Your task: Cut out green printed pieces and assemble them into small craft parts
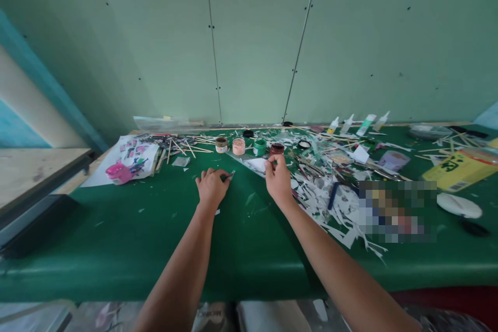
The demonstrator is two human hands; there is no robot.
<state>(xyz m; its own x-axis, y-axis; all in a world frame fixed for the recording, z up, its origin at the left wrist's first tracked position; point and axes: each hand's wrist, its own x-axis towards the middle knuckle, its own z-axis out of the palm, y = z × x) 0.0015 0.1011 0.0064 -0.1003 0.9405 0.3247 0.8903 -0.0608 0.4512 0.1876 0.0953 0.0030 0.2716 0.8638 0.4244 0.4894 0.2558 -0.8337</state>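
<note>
My left hand rests on the green table cover with its fingers curled round a thin tool, its tip poking out to the right; I cannot name the tool. My right hand is closed in a pinch on a small white paper piece that lies just left of it. Right behind both hands stands a row of small paint jars: brown, peach, green and dark red.
White paper scraps and wooden sticks litter the table's right and back. Several glue bottles lean at the back right, beside a yellow box and a white lid. A printed sheet with a pink object lies left. A green wall stands close behind.
</note>
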